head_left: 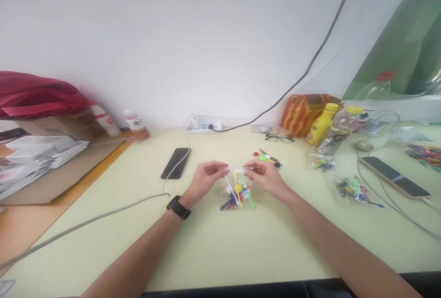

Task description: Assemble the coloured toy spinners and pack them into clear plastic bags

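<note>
Both hands hold a small clear plastic bag [237, 191] just above the pale yellow table [220, 247]. The bag contains several coloured plastic pieces: yellow, blue, red, green and white sticks and discs. My left hand [206, 177], with a black watch on its wrist, pinches the bag's top left edge. My right hand [264, 174] pinches the top right edge. The fingers of both hands are closed on the bag's rim. A small loose pile of coloured pieces [268, 157] lies on the table just behind my right hand.
A black phone [176, 163] on a white cable lies left of the hands. Two more filled clear bags [354, 191] [323, 163], a second phone [394, 177], glasses [279, 138], a yellow bottle [321, 124] and a power strip [204, 126] sit right and behind. White trays [37, 153] are stacked at left.
</note>
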A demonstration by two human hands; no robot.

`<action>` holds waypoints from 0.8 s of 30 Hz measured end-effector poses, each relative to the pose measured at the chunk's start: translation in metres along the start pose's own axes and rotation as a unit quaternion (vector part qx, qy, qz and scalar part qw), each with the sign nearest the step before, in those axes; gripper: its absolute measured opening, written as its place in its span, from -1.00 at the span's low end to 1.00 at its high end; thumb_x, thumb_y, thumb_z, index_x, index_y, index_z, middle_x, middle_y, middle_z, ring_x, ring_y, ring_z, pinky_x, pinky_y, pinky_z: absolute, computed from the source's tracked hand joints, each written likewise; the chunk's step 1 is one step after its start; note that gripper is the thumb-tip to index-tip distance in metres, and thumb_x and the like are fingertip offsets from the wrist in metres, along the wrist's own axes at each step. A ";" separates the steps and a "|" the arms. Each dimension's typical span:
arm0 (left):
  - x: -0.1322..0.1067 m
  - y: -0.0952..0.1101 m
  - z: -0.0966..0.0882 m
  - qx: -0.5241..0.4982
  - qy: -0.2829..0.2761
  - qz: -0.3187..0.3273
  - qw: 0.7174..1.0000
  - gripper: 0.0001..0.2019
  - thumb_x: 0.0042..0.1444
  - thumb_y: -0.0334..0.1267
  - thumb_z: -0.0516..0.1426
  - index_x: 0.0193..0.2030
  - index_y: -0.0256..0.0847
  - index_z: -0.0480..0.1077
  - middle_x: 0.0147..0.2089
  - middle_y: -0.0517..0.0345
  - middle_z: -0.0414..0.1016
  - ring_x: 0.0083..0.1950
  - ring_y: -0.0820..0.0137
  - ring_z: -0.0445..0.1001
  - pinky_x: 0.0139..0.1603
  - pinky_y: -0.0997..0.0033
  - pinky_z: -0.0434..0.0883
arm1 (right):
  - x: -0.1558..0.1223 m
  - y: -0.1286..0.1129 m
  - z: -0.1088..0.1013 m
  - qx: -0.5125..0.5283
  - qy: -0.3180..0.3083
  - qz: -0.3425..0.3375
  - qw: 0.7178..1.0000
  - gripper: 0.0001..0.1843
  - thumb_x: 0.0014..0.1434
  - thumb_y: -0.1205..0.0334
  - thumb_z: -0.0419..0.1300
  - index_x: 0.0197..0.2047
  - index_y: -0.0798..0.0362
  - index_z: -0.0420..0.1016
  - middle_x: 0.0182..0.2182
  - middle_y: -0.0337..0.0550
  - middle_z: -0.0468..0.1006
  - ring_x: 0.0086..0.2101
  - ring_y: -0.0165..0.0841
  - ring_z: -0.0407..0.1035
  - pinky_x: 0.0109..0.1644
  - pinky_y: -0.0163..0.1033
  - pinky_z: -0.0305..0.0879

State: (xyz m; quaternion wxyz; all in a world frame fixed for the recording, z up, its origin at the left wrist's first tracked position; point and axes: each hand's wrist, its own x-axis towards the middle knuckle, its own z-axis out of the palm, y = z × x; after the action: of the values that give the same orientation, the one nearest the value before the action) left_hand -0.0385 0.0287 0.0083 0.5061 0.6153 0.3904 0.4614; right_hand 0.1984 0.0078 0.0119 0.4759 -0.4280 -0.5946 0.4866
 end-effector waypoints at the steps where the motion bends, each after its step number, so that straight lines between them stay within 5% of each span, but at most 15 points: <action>1: 0.000 0.001 0.000 -0.001 -0.001 -0.002 1.000 -0.70 0.03 -0.11 0.41 -0.13 -0.21 0.65 -0.14 -0.04 0.69 -0.15 0.21 0.63 -0.08 0.24 0.56 | 0.000 -0.001 0.000 -0.002 0.003 -0.006 1.000 -0.65 0.08 -0.07 0.41 -0.19 0.01 0.62 -0.29 -0.10 0.63 -0.30 -0.27 0.49 -0.18 -0.15 0.42; 7: -0.002 0.010 0.002 -0.001 -0.013 -0.013 1.000 -0.72 0.06 -0.09 0.39 -0.18 -0.24 0.64 -0.23 -0.05 0.69 -0.19 0.21 0.64 -0.12 0.25 0.55 | -0.001 0.000 0.000 -0.013 0.014 -0.035 0.999 -0.63 0.24 -0.13 0.26 -0.12 0.00 0.59 -0.44 -0.18 0.54 -0.40 -0.31 0.44 -0.28 -0.17 0.38; 11: -0.002 0.010 0.001 -0.010 -0.016 -0.013 1.000 -0.72 0.08 -0.10 0.38 -0.17 -0.25 0.64 -0.22 -0.06 0.69 -0.16 0.20 0.64 -0.12 0.27 0.54 | -0.002 0.002 -0.004 -0.002 -0.008 -0.031 0.999 -0.63 0.18 -0.02 0.34 -0.03 0.00 0.56 -0.41 -0.20 0.55 -0.35 -0.30 0.47 -0.18 -0.15 0.41; 24: -0.002 0.010 -0.002 -0.012 -0.027 -0.017 0.999 -0.71 0.11 -0.15 0.36 -0.08 -0.26 0.63 -0.21 -0.04 0.69 -0.16 0.23 0.64 -0.10 0.29 0.53 | 0.002 0.008 -0.005 0.099 0.019 -0.020 0.995 -0.74 0.13 0.03 0.37 -0.23 0.05 0.70 -0.41 -0.13 0.60 -0.38 -0.33 0.43 -0.25 -0.19 0.37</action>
State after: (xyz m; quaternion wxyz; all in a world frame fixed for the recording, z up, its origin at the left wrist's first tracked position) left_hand -0.0405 0.0250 0.0179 0.5320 0.6143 0.3814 0.4406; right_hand 0.2034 0.0118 0.0050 0.5362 -0.3764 -0.5430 0.5253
